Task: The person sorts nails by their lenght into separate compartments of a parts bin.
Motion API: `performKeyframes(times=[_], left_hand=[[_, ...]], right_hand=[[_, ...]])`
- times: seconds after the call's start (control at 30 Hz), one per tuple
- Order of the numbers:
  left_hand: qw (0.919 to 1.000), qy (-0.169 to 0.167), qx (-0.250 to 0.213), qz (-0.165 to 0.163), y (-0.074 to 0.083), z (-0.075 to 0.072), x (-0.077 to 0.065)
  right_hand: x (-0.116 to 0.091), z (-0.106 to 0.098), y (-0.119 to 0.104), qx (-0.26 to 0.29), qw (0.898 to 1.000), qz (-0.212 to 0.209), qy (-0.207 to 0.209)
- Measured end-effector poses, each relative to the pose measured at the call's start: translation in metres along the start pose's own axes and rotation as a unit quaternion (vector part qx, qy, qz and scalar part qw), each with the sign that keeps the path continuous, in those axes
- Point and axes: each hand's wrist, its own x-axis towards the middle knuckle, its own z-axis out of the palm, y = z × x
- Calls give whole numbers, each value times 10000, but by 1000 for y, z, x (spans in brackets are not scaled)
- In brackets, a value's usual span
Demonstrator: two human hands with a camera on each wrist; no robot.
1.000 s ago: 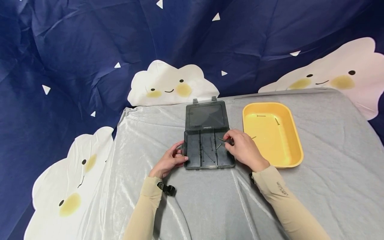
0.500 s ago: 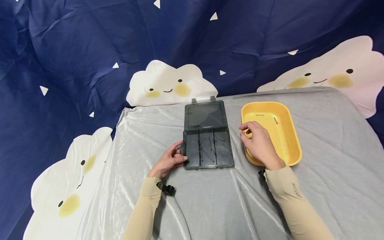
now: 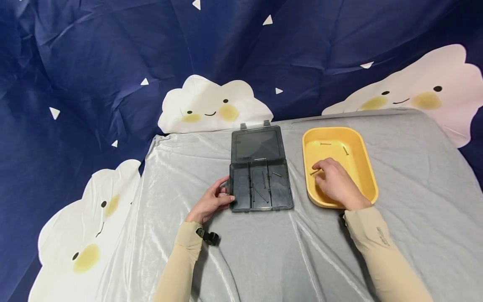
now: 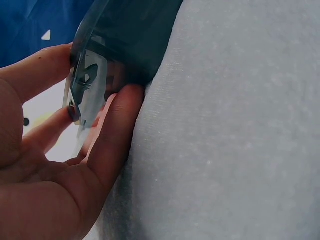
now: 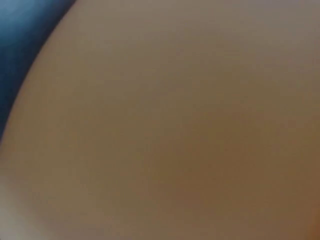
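My left hand (image 3: 209, 204) grips the left side of a dark see-through plastic organizer box (image 3: 241, 200), whose lid (image 3: 258, 144) is folded back. In the left wrist view, fingers and thumb of the left hand (image 4: 75, 175) hold the box edge (image 4: 82, 65). Several thin screws lie in its middle section, and one screw (image 3: 277, 174) is in the right section. Over the yellow tray (image 3: 371, 180), my right hand (image 3: 336, 182) reaches down with thumb and index finger apart, on either side of a screw (image 3: 314, 172). Only blur fills the right wrist view.
Two more screws lie at the tray's far end, one screw (image 3: 325, 144) sideways and another screw (image 3: 346, 150) slanted. Grey velvety cloth (image 3: 260, 251) covers the table. Behind it hangs a dark blue curtain (image 3: 302, 50) with cloud prints.
My right hand has let go of a screw in the box's right section and moved right, down into the tray beside another screw. The left hand keeps its hold on the box.
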Motion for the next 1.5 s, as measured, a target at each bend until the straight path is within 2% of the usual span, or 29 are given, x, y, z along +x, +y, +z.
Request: performKeyframes(times=[0.1,0.23,0.43,0.67,0.97,1.1,1.5], left_hand=[[10000,14,-1,-9,0,0,0],[10000,41,-27,-11,1,0,0],[9999,-17,-163,-35,1,0,-1],[9997,-8,-230,-5,0,1,-1],[9998,38,-186,-15,1,2,-2],[9998,72,-157,-17,1,2,-2],[9999,41,-142,-57,1,2,-1]], right_hand=[[2,3,3,-265,9992,-47,-279],[3,8,4,-654,9968,-31,-450],[5,18,6,-1001,9941,-147,-377],[7,25,11,-1038,9940,-170,-314],[7,25,12,-1146,9927,-336,-177],[7,23,12,-1147,9928,-163,-312],[2,12,9,-886,9867,562,-1239]])
